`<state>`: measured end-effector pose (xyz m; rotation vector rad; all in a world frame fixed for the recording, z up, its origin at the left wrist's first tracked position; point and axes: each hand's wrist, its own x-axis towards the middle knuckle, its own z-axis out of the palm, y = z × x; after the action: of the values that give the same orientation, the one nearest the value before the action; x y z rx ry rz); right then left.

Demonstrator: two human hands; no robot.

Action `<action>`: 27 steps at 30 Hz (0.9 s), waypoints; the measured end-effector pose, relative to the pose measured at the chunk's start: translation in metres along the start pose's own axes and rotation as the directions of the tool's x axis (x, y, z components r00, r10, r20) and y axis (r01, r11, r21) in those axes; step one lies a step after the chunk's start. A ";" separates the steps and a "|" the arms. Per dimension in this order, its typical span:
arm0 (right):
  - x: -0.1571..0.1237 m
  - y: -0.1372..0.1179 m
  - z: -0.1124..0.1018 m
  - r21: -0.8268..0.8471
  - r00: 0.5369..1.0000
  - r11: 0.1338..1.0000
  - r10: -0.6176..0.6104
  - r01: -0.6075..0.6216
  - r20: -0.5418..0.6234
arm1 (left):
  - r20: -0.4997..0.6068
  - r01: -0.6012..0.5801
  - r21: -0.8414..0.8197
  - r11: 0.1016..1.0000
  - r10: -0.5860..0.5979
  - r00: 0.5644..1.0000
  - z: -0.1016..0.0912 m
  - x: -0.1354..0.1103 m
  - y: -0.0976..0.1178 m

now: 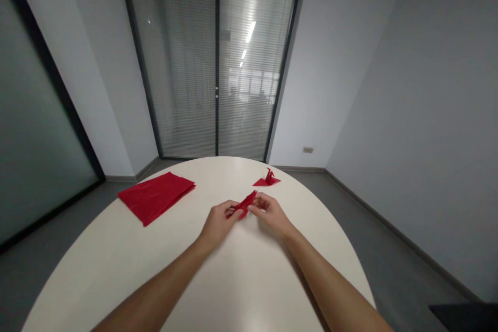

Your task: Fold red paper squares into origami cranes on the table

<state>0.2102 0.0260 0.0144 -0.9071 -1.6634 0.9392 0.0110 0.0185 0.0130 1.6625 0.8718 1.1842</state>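
Well in hand: a small red folded paper (245,206) between two sets of fingers

Evidently creased into several layers, the paper is a bright, plain red, narrow and pointed at its far right end, broader and rounder at the near edge. Fingers hide part of it, so the full shape cannot be told. It sits over the middle of the round white table (241,290); whether it touches the tabletop is unclear. The left hand (218,223) grips its left end, thumb on the near side. The right hand (273,213) is closed around the right side, thumb and fingertips meeting at the paper.

Just beyond, to the far right, stands a finished red paper crane (268,180), wings spread. Left of the hands lies a stack of red sheets (157,195), edges slightly offset. Past the far rim are glazed doors (187,72) with blinds, framed in black.
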 end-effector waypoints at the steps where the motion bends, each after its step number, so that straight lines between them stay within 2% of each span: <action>1: 0.000 0.000 0.001 0.028 1.000 1.000 0.015 -0.015 0.018 | -0.010 0.032 -0.062 0.998 -0.033 0.999 0.001 0.001 0.002; 4: -0.001 -0.001 0.005 0.101 0.997 0.992 0.066 -0.070 0.049 | -0.037 0.102 -0.164 0.981 -0.109 0.993 0.003 0.004 0.007; 10: 0.001 -0.002 0.008 0.232 0.982 0.955 0.185 -0.186 0.025 | -0.069 0.166 -0.240 0.956 -0.187 0.980 0.000 0.007 0.008; 15: 0.000 -0.004 0.007 0.271 0.926 0.886 0.370 -0.376 0.077 | -0.054 0.305 -0.339 0.890 -0.342 0.938 0.000 0.008 0.002; 19: -0.002 -0.006 0.006 0.345 0.893 0.828 0.440 -0.443 0.091 | -0.040 0.367 -0.387 0.846 -0.413 0.910 0.001 0.008 -0.001; 22: -0.002 -0.004 0.007 0.363 0.874 0.800 0.475 -0.479 0.106 | -0.058 0.385 -0.330 0.862 -0.426 0.903 0.001 0.009 -0.007; 27: -0.001 0.011 0.011 0.271 0.841 0.799 0.532 -0.536 0.098 | -0.037 0.348 -0.017 0.937 -0.349 0.936 -0.003 0.007 -0.023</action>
<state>0.2012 0.0278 0.0014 -1.1924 -1.2423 1.5340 0.0092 0.0340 -0.0053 1.4057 1.1308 0.9752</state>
